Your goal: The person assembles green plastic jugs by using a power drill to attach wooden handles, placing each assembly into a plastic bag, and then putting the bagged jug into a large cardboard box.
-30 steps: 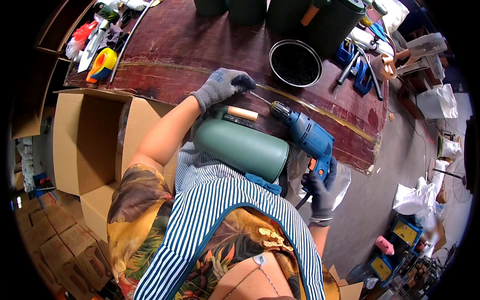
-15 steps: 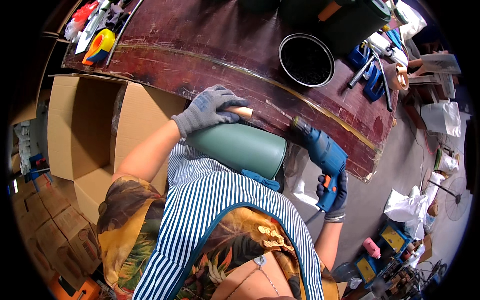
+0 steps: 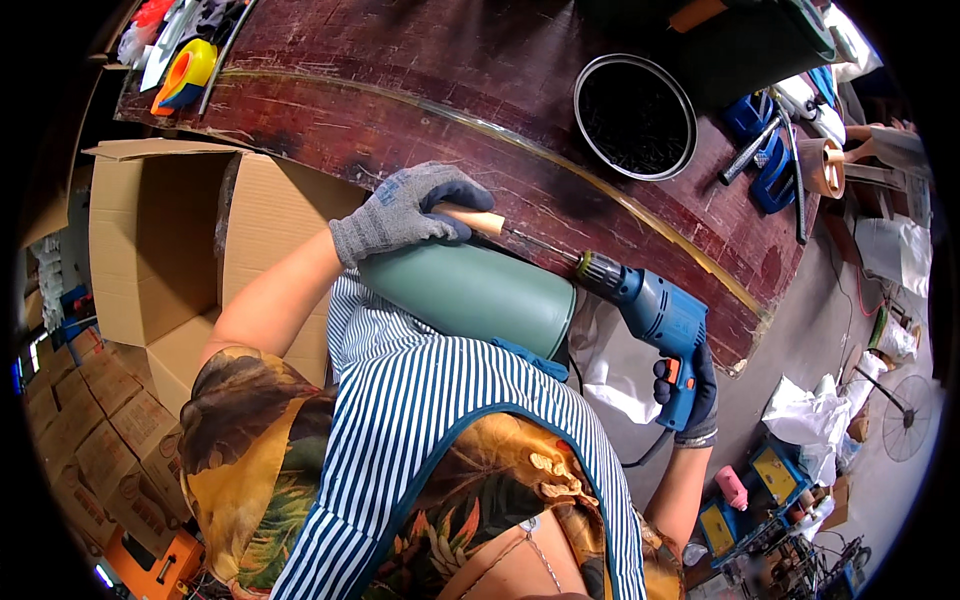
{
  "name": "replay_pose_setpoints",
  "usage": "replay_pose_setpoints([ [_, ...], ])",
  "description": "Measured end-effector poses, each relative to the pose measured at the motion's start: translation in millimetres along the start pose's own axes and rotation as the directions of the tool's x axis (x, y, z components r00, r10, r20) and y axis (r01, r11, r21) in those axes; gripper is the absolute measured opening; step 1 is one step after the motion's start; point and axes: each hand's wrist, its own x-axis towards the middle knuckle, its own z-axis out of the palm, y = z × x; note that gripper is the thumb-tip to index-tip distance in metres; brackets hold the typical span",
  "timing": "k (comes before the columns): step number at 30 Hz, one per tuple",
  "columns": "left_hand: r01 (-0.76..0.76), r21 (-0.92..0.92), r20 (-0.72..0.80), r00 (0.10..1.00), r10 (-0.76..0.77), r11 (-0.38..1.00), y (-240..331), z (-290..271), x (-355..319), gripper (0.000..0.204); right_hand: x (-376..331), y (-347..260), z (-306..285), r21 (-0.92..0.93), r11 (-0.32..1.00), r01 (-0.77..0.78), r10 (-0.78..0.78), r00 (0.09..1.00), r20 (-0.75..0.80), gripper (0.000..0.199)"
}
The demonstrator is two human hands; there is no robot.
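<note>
My left hand (image 3: 405, 212), in a grey glove, is closed around a short wooden handle (image 3: 470, 217) on the upper side of a green cylindrical container (image 3: 470, 295). The container lies on its side across my lap, against the table edge. My right hand (image 3: 694, 395), in a dark glove, grips a blue power drill (image 3: 660, 318) with an orange trigger. Its long thin bit (image 3: 540, 243) points left, and the tip is at the right end of the wooden handle. Whether the tip has entered the wood, I cannot tell.
On the dark red table (image 3: 330, 120) stands a round tin (image 3: 637, 172) of small dark pieces. A hammer (image 3: 750, 150) and blue tools lie right of it, beside a tape roll (image 3: 820, 168). A yellow tape dispenser (image 3: 188, 75) is far left. An open cardboard box (image 3: 120, 250) stands left.
The drill has come level with the wooden handle, and its bit now reaches the handle's end. My left hand keeps its hold on the handle.
</note>
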Motion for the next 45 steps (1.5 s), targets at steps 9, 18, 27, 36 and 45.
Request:
replay_pose_setpoints([
  [9, 0.034, -0.088, 0.013, 0.999, -0.033, 0.996, -0.1, -8.4, 2.1, 0.044, 26.5, -22.7, 35.6, 0.001, 0.995, -0.1, 0.1, 0.99, 0.102, 0.066],
  [18, -0.008, -0.047, 0.008, 1.0, 0.008, 0.999, -8.2, -6.9, 2.5, 0.044, 20.2, -13.2, 28.5, -0.154, 0.987, 0.04, -0.025, 0.995, 0.093, 0.065],
  [27, 0.023, -0.054, -0.045, 0.999, -0.025, 0.998, -5.9, -14.0, -2.0, 0.059, 28.7, 1.6, 14.7, -0.25, 0.948, 0.197, -0.168, 0.977, 0.133, 0.072],
  [36, 0.179, -0.49, 0.038, 0.982, -0.184, 0.853, -2.1, -8.7, -3.7, 0.057, 42.4, -5.9, 19.0, -0.062, 0.993, 0.099, -0.088, 0.983, 0.164, 0.068],
  [45, 0.123, -0.308, 0.098, 0.99, -0.097, 0.943, -8.3, -9.3, -2.4, 0.052, 38.4, -17.6, 38.0, -0.199, 0.98, 0.022, -0.01, 0.998, 0.062, 0.061],
])
